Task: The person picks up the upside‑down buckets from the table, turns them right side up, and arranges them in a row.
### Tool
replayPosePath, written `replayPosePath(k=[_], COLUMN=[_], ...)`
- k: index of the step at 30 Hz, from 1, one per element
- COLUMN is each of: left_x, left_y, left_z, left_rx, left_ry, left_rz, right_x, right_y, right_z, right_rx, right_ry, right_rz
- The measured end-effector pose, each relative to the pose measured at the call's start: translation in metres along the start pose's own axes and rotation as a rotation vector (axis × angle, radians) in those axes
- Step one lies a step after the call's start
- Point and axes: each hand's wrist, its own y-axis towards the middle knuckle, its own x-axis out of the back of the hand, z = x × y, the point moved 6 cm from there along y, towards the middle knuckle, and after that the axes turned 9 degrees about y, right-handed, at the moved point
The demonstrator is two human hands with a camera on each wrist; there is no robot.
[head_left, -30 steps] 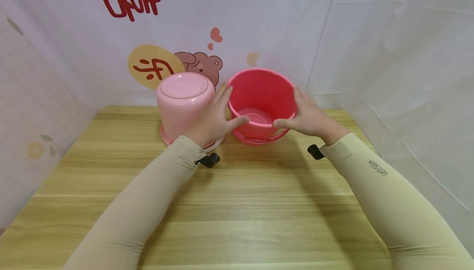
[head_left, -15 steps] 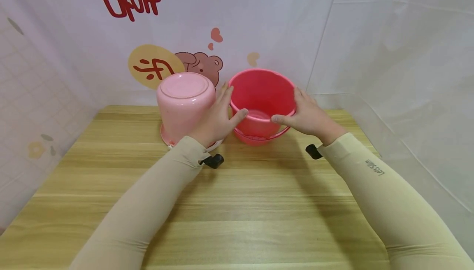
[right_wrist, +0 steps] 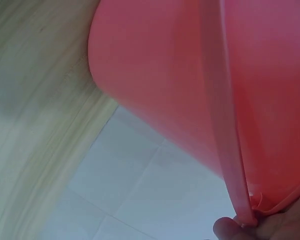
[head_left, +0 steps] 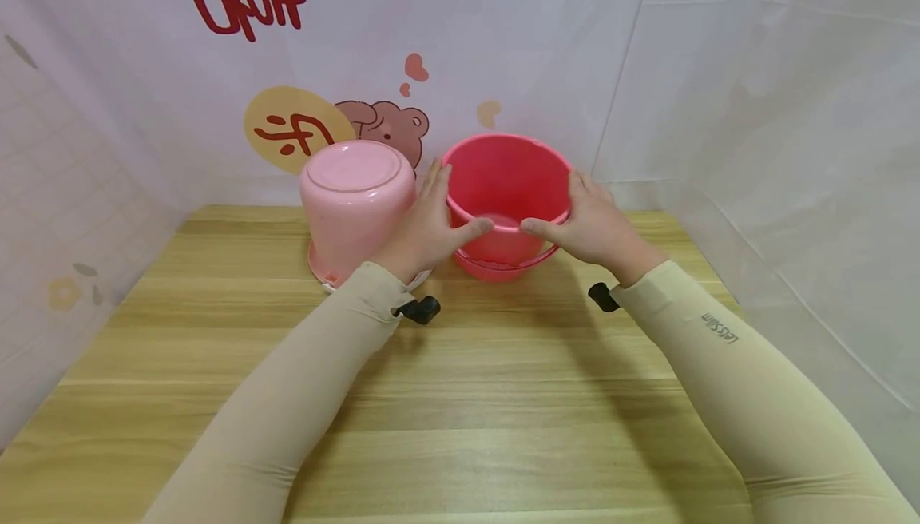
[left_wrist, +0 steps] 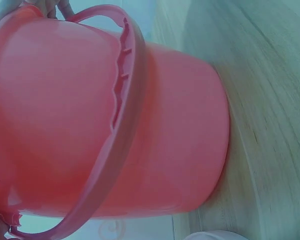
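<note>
A red plastic bucket [head_left: 503, 247] stands upright at the back of the table, its mouth facing up. Its handle [left_wrist: 131, 90] hangs down against the front wall. My left hand [head_left: 424, 228] grips the left side of the rim, thumb over the front edge. On the opposite side my right hand [head_left: 595, 224] holds the rim, with its thumb also along the front. Fingertips [right_wrist: 285, 225] show beside the handle joint in the right wrist view. Just left of my left hand, a pale pink bucket [head_left: 348, 208] sits upside down, partly hidden by that hand.
The wooden table [head_left: 503, 396] reaches forward to a white printed cloth wall [head_left: 546, 45] close behind both buckets. Another white cloth [head_left: 805, 156] hangs along the right side. A black wrist strap [head_left: 420, 310] sticks out below the left sleeve.
Both thumbs have slid inward along the front rim and are closer together. The left hand shifts slightly right. The buckets stay in nearly the same place.
</note>
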Motion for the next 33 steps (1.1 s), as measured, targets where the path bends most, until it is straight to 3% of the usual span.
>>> replayPosePath(k=[8,33], left_x=[-0.0003,-0.0017], left_y=[0.0026,0.0072], left_z=[0.0003,0.0012], left_rx=[0.01,0.049], left_ry=[-0.013,0.011], left_rz=[0.009,0.016], right_x=[-0.0019,-0.0064], right_y=[0.0012,0.0041], right_z=[-0.0011,0.0002], right_rx=[-0.047,-0.08], right_ry=[-0.116,-0.133], right_rz=[-0.005,-0.038])
